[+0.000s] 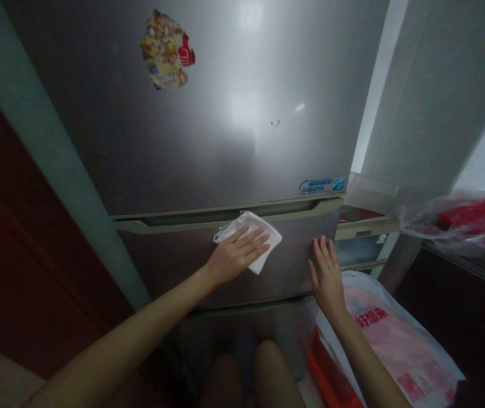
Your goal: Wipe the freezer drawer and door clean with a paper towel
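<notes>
My left hand (236, 255) presses a folded white cloth (270, 232) flat against the refrigerator's middle drawer front (182, 258), just under its recessed handle. The fingers lie stretched across the cloth, and its corners stick out above and to the right. Further right, my right hand (326, 277) holds nothing. Its fingers are extended and rest at the right edge of the same drawer front. Above the handle is the large silver upper door (208, 153), which is closed.
A food-picture magnet (163, 51) and a blue label (322, 185) are on the upper door. By my right forearm stand a white plastic bag (399, 334) with red print and an orange-red container (331, 374). Clear plastic with something red (484, 221) juts in at right. A dark red panel (33, 226) is at left.
</notes>
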{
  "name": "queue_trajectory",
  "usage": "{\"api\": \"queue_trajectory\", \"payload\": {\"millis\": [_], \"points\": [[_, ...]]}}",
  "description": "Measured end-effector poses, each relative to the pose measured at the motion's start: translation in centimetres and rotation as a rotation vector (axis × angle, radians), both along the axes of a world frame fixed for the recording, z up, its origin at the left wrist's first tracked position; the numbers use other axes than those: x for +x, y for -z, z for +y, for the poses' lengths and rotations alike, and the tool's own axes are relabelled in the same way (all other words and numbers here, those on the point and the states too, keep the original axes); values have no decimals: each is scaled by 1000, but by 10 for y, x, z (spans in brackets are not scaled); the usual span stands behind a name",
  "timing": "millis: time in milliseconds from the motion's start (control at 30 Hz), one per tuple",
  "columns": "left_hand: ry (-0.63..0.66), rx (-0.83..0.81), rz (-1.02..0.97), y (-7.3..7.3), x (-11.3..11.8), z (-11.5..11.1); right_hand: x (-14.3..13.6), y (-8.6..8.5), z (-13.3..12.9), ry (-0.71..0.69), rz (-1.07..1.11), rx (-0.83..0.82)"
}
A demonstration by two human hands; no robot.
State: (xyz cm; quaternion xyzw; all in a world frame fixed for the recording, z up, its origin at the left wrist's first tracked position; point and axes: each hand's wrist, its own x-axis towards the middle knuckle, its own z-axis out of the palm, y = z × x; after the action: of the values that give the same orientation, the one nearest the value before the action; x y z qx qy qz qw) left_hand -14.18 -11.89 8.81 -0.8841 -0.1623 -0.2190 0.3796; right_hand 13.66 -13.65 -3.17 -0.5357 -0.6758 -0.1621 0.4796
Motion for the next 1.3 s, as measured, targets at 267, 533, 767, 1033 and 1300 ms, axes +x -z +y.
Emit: {"api": "queue_trajectory", "payload": {"millis": [267,533,767,1033,1300], "points": [[100,-248,257,166,-9,-8,2,-2,-2,52,-13,-32],[50,-274,292,131,-20,-11,5,-1,-2,52,-29,-41],[-57,-8,-89,1,-31,-11,0,0,-1,36,1,-5],[39,-101,37,77,-34,-11,4,1,1,25,-9,-13],[54,-235,216,147,-55,-18,3,0,-1,45,-21,-16]]}}
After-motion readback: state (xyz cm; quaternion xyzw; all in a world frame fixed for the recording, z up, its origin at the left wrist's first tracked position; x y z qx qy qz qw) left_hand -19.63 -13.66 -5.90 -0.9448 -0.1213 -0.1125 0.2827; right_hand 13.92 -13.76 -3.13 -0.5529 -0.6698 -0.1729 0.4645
